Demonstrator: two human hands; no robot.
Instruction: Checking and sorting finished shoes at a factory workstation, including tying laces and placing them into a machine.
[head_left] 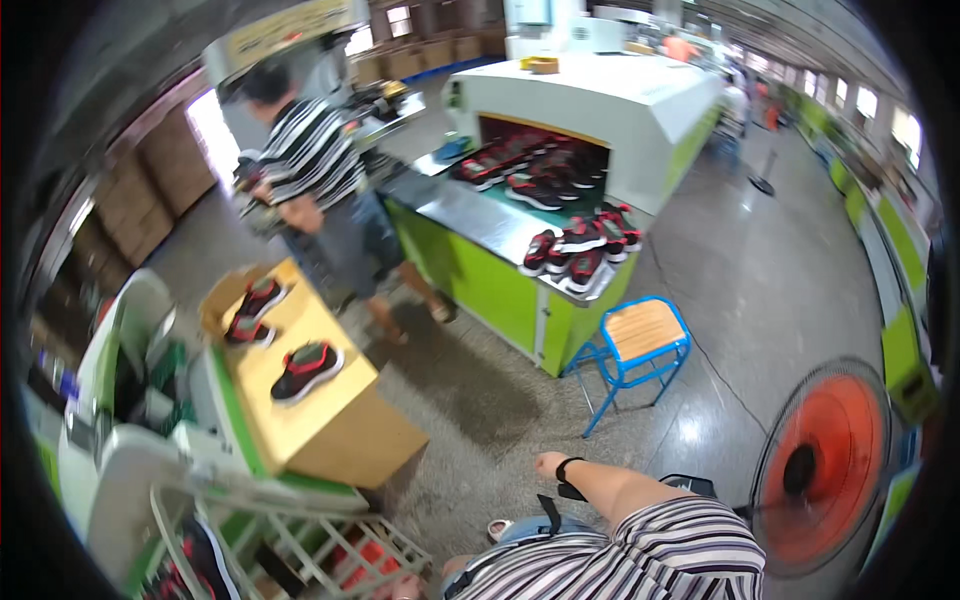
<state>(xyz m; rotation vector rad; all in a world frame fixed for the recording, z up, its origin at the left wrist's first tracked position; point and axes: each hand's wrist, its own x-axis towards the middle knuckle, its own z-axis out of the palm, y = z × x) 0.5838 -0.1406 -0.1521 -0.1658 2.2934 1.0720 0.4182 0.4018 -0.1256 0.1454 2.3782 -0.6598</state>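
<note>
My right hand [549,463] hangs in front of my body above the floor, a black band on its wrist. Its fingers look loosely curled, with nothing visible in them. At the lower edge, my left hand [404,588] shows only in part, close to the rim of a pale wire rack [300,535]; its fingers are blurred and cut off. A dark shoe with a white sole [205,555] stands in the rack's left part, and something red lies inside it. Beyond the rack, a black and red sneaker [307,372] sits on a yellowish tabletop [255,375], with two more sneakers [255,312] behind it.
A green-sided conveyor machine [470,265] carries many sneakers, several piled at its near corner. Before it stands a blue-framed stool [645,330]. A large orange fan [822,468] is at right. A person in a striped shirt [312,150] stands between table and machine. A cable crosses the floor.
</note>
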